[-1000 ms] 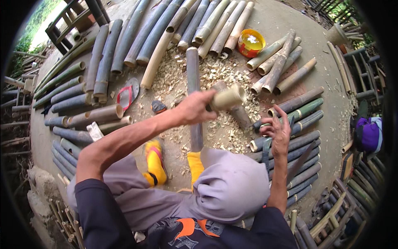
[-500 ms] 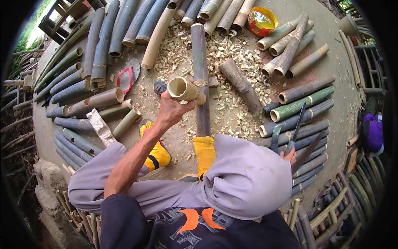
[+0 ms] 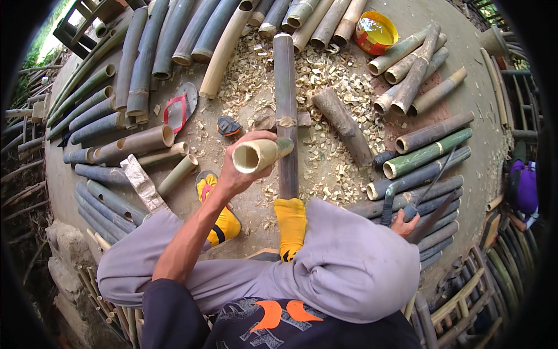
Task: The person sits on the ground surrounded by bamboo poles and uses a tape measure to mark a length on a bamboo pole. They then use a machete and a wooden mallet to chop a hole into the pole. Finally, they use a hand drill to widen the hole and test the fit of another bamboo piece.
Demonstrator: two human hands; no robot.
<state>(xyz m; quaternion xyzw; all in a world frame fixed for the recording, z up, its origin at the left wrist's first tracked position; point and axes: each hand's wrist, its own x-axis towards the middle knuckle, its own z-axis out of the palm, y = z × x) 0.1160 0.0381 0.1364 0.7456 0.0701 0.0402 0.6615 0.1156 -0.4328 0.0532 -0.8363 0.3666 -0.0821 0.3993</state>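
My left hand [image 3: 241, 174] is wrapped round a short pale bamboo tube [image 3: 261, 156], its hollow end facing me. The tube is held above a long dark bamboo pole [image 3: 285, 104], which lies lengthwise on a small wooden block [image 3: 304, 119]. A yellow-socked foot [image 3: 290, 224] is at the pole's near end. Off to the right, beside my knee, my right hand [image 3: 403, 224] grips the dark handle of a long thin-bladed knife [image 3: 430, 183]; its blade points up and away. A curved grey tool [image 3: 387, 205] and a broad dark blade [image 3: 433, 222] lie close to that hand.
Bamboo shavings [image 3: 331, 75] cover the ground around the pole. A thick log [image 3: 343, 125] lies right of it. Rows of bamboo tubes [image 3: 430, 131] ring the area. A red-yellow bucket [image 3: 376, 32], a sandal [image 3: 181, 107] and a person in purple [image 3: 523, 186] are farther out.
My left hand has turned the bamboo tube and lowered it slightly toward me. The knife in my right hand has tilted rightward.
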